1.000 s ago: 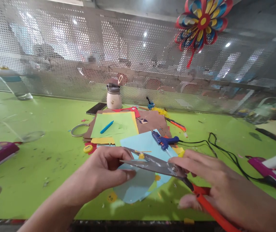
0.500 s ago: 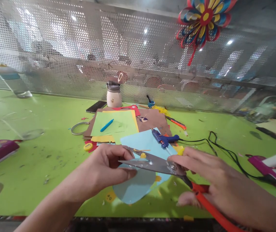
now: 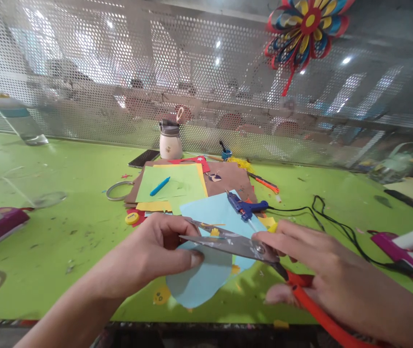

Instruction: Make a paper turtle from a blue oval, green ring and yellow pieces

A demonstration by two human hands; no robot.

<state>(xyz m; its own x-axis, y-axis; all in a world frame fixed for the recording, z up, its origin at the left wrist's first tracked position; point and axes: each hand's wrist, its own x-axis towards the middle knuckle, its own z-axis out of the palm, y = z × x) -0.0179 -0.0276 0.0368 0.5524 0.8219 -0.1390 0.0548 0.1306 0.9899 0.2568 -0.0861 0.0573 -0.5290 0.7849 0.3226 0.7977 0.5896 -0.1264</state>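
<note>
My left hand pinches a light blue paper piece with a rounded lower edge between thumb and fingers. In my right hand is a pair of scissors with red handles. Its metal blades are spread a little and point left, lying over the upper part of the paper beside my left fingertips. Whether they bite into the paper I cannot tell. A small yellow bit shows at my right fingers. Underneath lies a larger light blue sheet, with a blue glue gun on it.
Behind are stacked papers with a green sheet, a blue pen, a metal ring and an orange-handled cutter. A bottle and a dark phone-like slab stand further back. The glue gun's black cord runs right to a purple power strip.
The blue paper piece has shifted slightly left and the scissor blades have drawn a little closer together. My left hand stays nearly in place. The glue gun and stacked papers have not moved.
</note>
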